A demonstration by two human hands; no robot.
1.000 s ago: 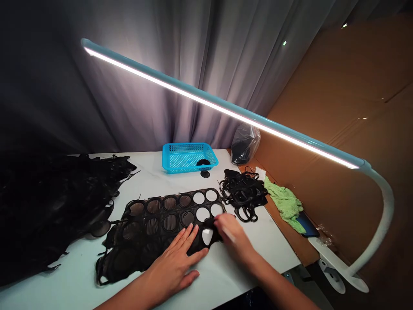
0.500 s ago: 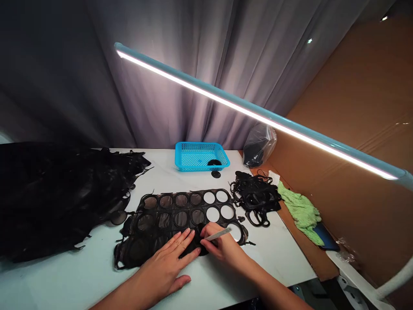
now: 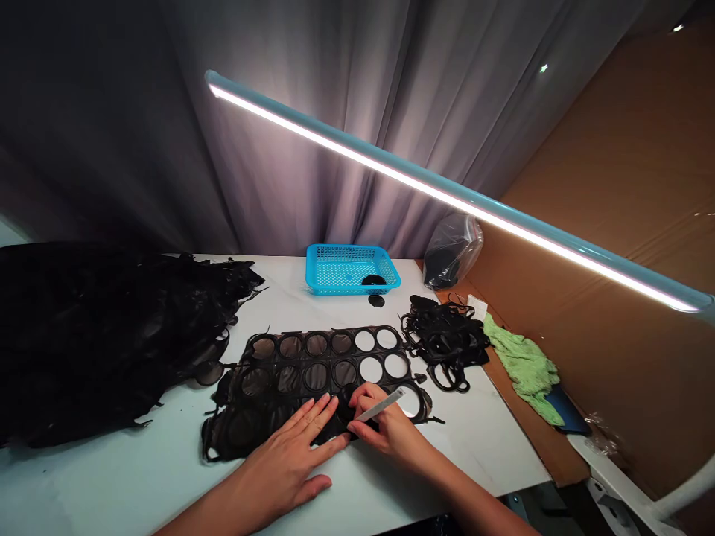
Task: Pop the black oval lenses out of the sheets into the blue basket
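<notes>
White table [image 3: 474, 454] bears, at L, a big heap of thin black rubbery-looking sheets [image 3: 100, 342] &, front-centre, a flat black sheet w/ rows of round openings [image 3: 302, 359], some showing white, others dark. Behind it, a light-blue perforated plastic basket [image 3: 335, 289]; to its R, a tangle of black rings & strips [image 3: 447, 335]. L hand [image 3: 293, 454] lies flat on the sheet, fingers extended; R hand [image 3: 388, 424], just beside, grips a slim grey stick-like tool [image 3: 383, 404] near the sheet's front edge, tip hidden.
</notes>
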